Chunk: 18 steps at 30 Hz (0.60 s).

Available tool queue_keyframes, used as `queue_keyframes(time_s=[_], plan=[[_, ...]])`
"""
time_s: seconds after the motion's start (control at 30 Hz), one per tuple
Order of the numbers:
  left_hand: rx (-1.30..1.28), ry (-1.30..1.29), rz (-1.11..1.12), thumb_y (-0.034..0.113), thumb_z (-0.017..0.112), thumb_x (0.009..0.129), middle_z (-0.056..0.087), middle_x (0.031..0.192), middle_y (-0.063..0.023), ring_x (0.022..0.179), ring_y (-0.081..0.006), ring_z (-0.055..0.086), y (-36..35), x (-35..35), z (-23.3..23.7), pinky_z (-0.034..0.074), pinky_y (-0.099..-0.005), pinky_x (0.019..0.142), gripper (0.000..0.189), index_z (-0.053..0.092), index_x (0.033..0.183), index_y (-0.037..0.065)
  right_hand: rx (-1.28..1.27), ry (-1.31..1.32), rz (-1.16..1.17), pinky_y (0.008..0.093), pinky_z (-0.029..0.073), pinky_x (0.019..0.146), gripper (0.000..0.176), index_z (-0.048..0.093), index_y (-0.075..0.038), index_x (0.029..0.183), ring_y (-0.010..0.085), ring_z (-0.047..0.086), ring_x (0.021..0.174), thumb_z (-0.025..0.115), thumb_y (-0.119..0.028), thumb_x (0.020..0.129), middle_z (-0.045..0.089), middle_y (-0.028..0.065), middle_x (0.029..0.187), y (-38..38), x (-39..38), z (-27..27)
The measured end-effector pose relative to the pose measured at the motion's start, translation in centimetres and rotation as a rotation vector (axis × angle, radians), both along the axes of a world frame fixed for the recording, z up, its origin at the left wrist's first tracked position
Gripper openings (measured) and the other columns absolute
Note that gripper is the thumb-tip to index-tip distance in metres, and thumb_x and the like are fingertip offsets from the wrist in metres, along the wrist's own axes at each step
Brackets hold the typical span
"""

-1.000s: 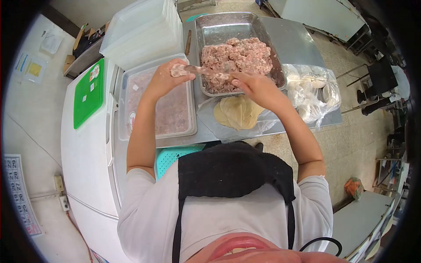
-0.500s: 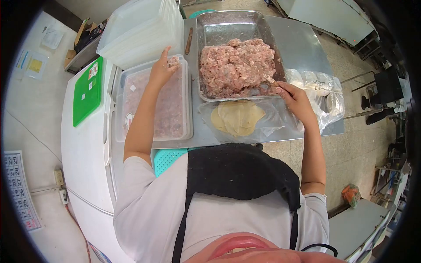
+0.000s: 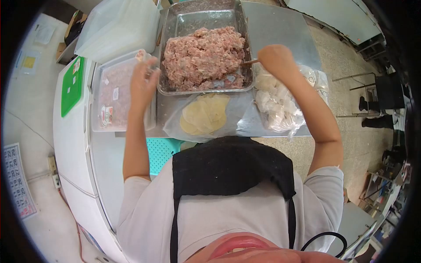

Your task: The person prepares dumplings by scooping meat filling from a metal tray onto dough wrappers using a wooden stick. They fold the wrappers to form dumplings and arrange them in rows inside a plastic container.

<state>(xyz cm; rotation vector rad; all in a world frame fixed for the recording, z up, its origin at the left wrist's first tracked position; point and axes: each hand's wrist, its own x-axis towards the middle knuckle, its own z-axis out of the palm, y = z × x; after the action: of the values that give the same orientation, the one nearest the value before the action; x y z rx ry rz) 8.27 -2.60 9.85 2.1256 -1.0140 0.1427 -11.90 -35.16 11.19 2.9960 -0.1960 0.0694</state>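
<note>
My left hand (image 3: 144, 81) is over the right edge of a translucent plastic box (image 3: 97, 105), its fingers bent and slightly blurred. At its fingertips a dumpling wrapper with minced meat (image 3: 140, 55) partly shows. My right hand (image 3: 276, 59) is closed round a thin brown spatula (image 3: 251, 62), whose tip points left across the rim of a metal tray (image 3: 206, 17). A large mound of pink minced meat (image 3: 204, 57) fills the tray's near part. Just in front of the tray, a stack of round yellowish wrappers (image 3: 204, 115) lies on a plastic bag.
Bagged white goods (image 3: 278, 105) lie on the metal table (image 3: 285, 30), under my right forearm. Stacked clear boxes (image 3: 116, 28) stand back left. A green board (image 3: 72, 87) rests on a white freezer (image 3: 72, 140). A turquoise stool (image 3: 162, 155) is below the table edge.
My right hand has drawn back from the meat to the right of the tray with the spatula. My left hand has turned over the box edge. The whole view has shifted.
</note>
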Motion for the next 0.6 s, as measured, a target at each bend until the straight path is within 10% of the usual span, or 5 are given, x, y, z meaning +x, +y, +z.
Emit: queue_keyframes(time_s=[0.17, 0.27, 0.6], plan=[[0.212, 0.454, -0.015, 0.010, 0.068, 0.079, 0.061, 0.096, -0.0117, 0.088, -0.0270, 0.059, -1.2, -11.9, -6.4, 0.048, -0.0359, 0.078, 0.025, 0.061, 0.103, 0.006, 0.081, 0.001, 0.266, 0.0410, 0.052, 0.057, 0.011, 0.070, -0.008, 0.068, 0.0282, 0.068, 0.069, 0.061, -0.013, 0.073, 0.067, 0.0118, 0.068, 4.5, -1.2, -2.9], [0.140, 0.160, 0.044, 0.011, 0.072, 0.076, 0.059, 0.097, -0.0132, 0.093, -0.0308, 0.056, -1.1, -15.1, -12.1, 0.045, -0.0384, 0.083, 0.028, 0.060, 0.101, 0.005, 0.078, 0.080, 0.274, 0.0399, 0.052, 0.057, 0.012, 0.070, -0.007, 0.068, 0.0295, 0.068, 0.068, 0.060, -0.012, 0.073, 0.066, 0.0132, 0.067, 2.5, -0.7, 0.4], [-0.017, 0.225, 0.046, 0.013, 0.066, 0.082, 0.064, 0.098, -0.0137, 0.096, -0.0296, 0.061, 1.2, -9.3, -13.7, 0.047, -0.0351, 0.084, 0.017, 0.068, 0.095, 0.001, 0.276, -0.016, 0.243, 0.0422, 0.051, 0.059, 0.013, 0.064, -0.003, 0.074, 0.0300, 0.066, 0.070, 0.058, -0.014, 0.077, 0.064, 0.0159, 0.071, 3.4, -2.3, -5.1]])
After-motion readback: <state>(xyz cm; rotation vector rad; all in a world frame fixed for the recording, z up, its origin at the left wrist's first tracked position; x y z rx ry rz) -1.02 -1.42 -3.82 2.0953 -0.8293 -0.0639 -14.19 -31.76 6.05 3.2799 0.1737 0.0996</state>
